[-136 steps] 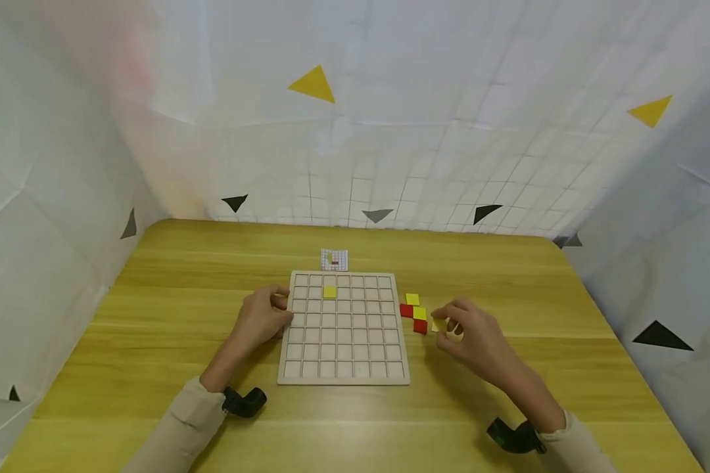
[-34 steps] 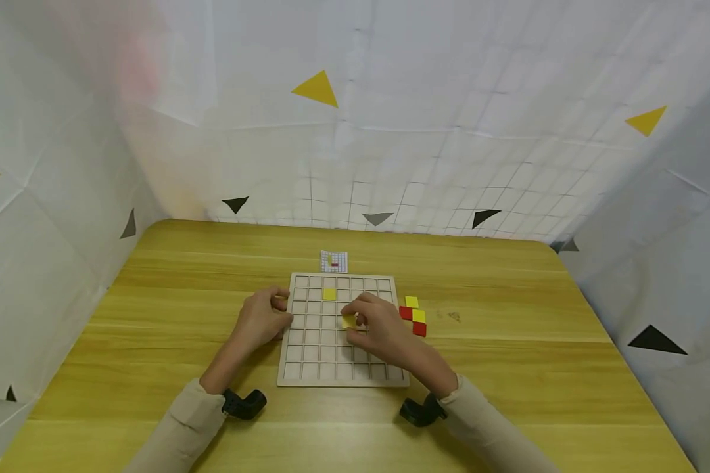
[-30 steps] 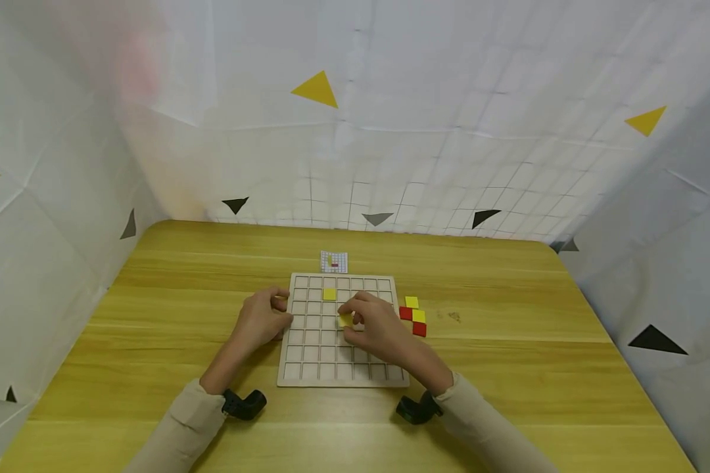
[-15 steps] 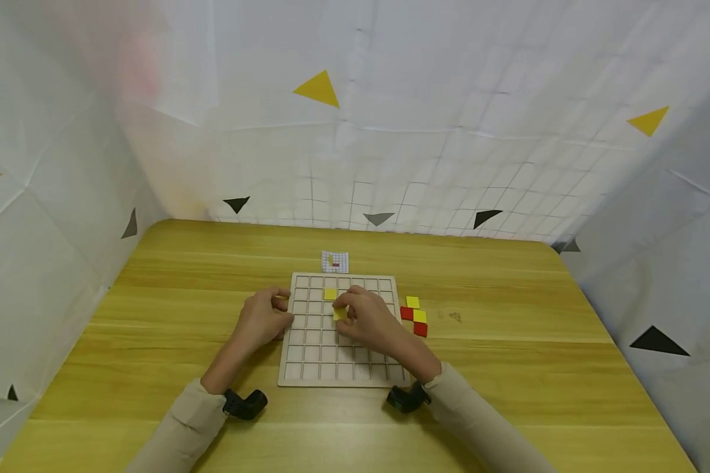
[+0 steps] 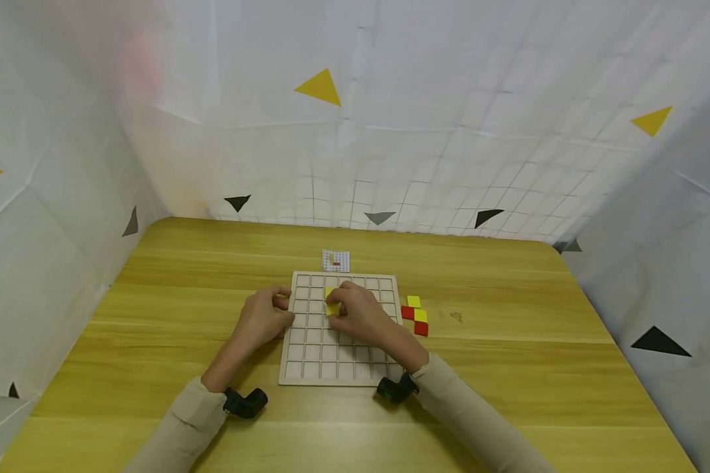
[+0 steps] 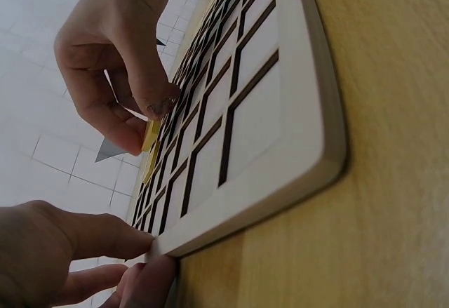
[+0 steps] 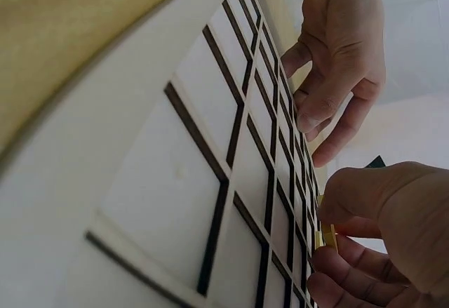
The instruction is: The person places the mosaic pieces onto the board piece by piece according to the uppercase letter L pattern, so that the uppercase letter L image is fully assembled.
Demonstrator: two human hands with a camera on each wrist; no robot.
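A pale wooden grid board point(image 5: 302, 371) lies on the table. My left hand point(image 5: 261, 316) holds its left edge, thumb and fingertips against the rim in the left wrist view. Over the board, my right hand point(image 5: 363, 314) pinches a yellow square tile point(image 5: 331, 309) between thumb and fingers. That tile is slightly tilted in the right wrist view, close over the third row. Just behind it, another yellow tile point(image 5: 329, 290) sits in a second-row cell, partly covered by the right fingers.
Right of the board lie loose tiles: a yellow tile point(image 5: 413, 301) at the back, a red tile point(image 5: 407, 312), a second yellow and a second red. A small printed grid card point(image 5: 336, 261) lies behind the board. White sheeting point(image 5: 426, 164) encloses the wooden table point(image 5: 497, 289).
My right hand picked up the yellow tile right of the board and carried it left over the grid, lately edging left and back to the placed yellow tile. My left hand stayed put.
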